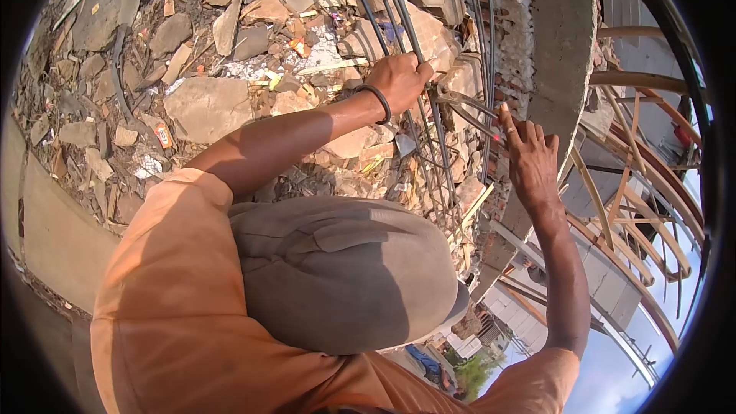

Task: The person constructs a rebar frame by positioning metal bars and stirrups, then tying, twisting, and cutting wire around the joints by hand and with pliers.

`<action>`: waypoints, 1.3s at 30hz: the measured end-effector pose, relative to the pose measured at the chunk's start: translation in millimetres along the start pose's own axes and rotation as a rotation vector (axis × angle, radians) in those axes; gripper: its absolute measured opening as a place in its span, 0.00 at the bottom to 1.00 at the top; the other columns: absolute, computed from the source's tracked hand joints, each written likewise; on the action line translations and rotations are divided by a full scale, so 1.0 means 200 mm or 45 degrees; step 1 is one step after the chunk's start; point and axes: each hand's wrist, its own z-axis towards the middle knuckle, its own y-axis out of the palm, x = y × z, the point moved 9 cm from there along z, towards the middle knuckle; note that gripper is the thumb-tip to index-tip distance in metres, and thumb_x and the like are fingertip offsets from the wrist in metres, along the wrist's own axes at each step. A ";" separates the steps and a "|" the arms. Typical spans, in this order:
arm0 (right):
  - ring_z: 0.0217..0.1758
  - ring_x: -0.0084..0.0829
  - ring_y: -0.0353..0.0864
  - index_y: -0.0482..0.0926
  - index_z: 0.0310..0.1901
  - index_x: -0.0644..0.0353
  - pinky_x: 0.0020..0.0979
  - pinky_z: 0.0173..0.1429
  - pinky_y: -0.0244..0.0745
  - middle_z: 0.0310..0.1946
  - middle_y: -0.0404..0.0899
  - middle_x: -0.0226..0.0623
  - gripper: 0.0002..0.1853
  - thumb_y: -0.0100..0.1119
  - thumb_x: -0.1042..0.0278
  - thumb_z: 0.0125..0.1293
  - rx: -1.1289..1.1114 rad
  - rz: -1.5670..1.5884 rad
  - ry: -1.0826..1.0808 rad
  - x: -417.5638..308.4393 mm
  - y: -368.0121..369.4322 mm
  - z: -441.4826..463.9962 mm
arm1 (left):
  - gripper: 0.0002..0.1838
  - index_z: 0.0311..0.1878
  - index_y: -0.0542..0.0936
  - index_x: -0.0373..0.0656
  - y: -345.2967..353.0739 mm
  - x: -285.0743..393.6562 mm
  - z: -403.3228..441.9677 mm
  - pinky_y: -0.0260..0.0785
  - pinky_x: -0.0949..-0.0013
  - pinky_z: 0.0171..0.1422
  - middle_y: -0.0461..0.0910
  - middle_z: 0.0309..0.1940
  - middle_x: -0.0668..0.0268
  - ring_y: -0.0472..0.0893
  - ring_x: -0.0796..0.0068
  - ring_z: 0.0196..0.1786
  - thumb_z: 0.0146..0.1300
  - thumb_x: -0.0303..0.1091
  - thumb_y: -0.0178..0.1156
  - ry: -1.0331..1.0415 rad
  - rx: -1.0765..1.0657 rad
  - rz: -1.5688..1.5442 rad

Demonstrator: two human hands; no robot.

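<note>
The right hand (530, 153) is closed round the handles of pincers (469, 103), their head at the steel bars (402, 8). The left hand (395, 86) grasps those bars just beside that head. Beyond lie broken rubble (207, 110) and a concrete wall (563, 31)

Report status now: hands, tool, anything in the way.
Left hand closed around rebar. Right hand holding pincers, tool head close by the rebar. Rubble crowding the ground around.
</note>
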 end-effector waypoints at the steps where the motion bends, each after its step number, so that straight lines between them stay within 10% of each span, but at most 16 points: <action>1: 0.52 0.37 0.73 0.61 0.71 0.53 0.40 0.54 0.64 0.44 0.72 0.40 0.32 0.52 0.73 0.63 0.042 -0.022 -0.003 0.02 -0.01 0.03 | 0.27 0.32 0.78 0.29 -0.01 0.02 0.01 0.73 0.54 0.38 0.80 0.26 0.45 0.83 0.52 0.30 0.67 0.50 0.50 0.069 0.038 0.052; 5: 0.50 0.41 0.77 0.74 0.49 0.55 0.41 0.52 0.70 0.42 0.76 0.40 0.12 0.53 0.66 0.64 0.145 0.261 0.045 0.15 0.14 0.17 | 0.23 0.29 0.77 0.30 -0.02 0.07 -0.02 0.73 0.49 0.43 0.78 0.27 0.40 0.80 0.41 0.34 0.67 0.46 0.51 0.093 0.074 0.145; 9: 0.49 0.39 0.78 0.75 0.46 0.56 0.40 0.50 0.73 0.40 0.76 0.37 0.10 0.55 0.67 0.63 0.189 0.327 -0.054 0.20 0.23 0.27 | 0.29 0.29 0.74 0.30 0.02 0.02 0.02 0.72 0.61 0.30 0.78 0.20 0.52 0.87 0.61 0.30 0.70 0.53 0.48 0.154 0.052 0.035; 19: 0.43 0.49 0.81 0.76 0.48 0.58 0.45 0.47 0.76 0.43 0.81 0.47 0.11 0.54 0.69 0.65 -0.171 0.576 0.091 0.08 0.24 0.16 | 0.29 0.31 0.76 0.30 0.03 -0.05 0.06 0.73 0.64 0.35 0.79 0.22 0.52 0.85 0.65 0.31 0.70 0.53 0.48 0.140 -0.025 0.164; 21: 0.34 0.52 0.82 0.76 0.49 0.66 0.46 0.44 0.76 0.29 0.80 0.55 0.16 0.52 0.61 0.71 -0.461 1.079 0.293 -0.09 0.38 -0.04 | 0.29 0.32 0.77 0.31 0.00 0.00 0.02 0.73 0.63 0.38 0.79 0.22 0.52 0.83 0.64 0.29 0.70 0.53 0.48 0.210 0.000 0.242; 23: 0.26 0.30 0.80 0.76 0.47 0.70 0.36 0.35 0.78 0.23 0.77 0.41 0.16 0.52 0.63 0.72 -0.907 1.558 0.531 -0.31 0.26 -0.17 | 0.28 0.31 0.77 0.32 0.00 0.00 -0.02 0.71 0.62 0.38 0.78 0.21 0.52 0.80 0.63 0.27 0.70 0.53 0.48 0.293 0.047 0.293; 27: 0.26 0.29 0.78 0.75 0.46 0.66 0.36 0.30 0.78 0.28 0.75 0.33 0.13 0.53 0.63 0.72 -1.113 2.604 0.594 -0.49 0.12 -0.25 | 0.29 0.29 0.73 0.30 -0.01 0.04 -0.04 0.67 0.56 0.35 0.70 0.17 0.52 0.74 0.62 0.23 0.70 0.53 0.50 0.361 0.040 0.269; 33: 0.25 0.28 0.78 0.74 0.49 0.72 0.26 0.29 0.77 0.28 0.75 0.37 0.14 0.54 0.68 0.70 -0.866 3.596 0.675 -0.70 0.13 -0.26 | 0.26 0.40 0.74 0.35 -0.10 0.04 -0.15 0.71 0.57 0.37 0.78 0.28 0.52 0.80 0.61 0.28 0.68 0.55 0.53 0.263 0.389 0.093; 36: 0.26 0.33 0.81 0.74 0.49 0.72 0.29 0.30 0.79 0.28 0.79 0.44 0.15 0.54 0.68 0.70 -0.878 3.448 0.533 -0.61 0.18 -0.26 | 0.21 0.46 0.74 0.40 0.14 -0.15 -0.36 0.73 0.56 0.43 0.81 0.38 0.55 0.82 0.61 0.35 0.68 0.52 0.54 -0.555 -0.307 -0.706; 39: 0.29 0.37 0.84 0.75 0.50 0.70 0.35 0.36 0.83 0.30 0.81 0.44 0.18 0.57 0.61 0.69 -0.950 2.973 0.550 -0.47 0.24 -0.26 | 0.18 0.47 0.74 0.42 0.43 0.03 -0.45 0.73 0.58 0.49 0.81 0.40 0.58 0.82 0.62 0.40 0.69 0.48 0.55 -0.583 -0.872 -1.546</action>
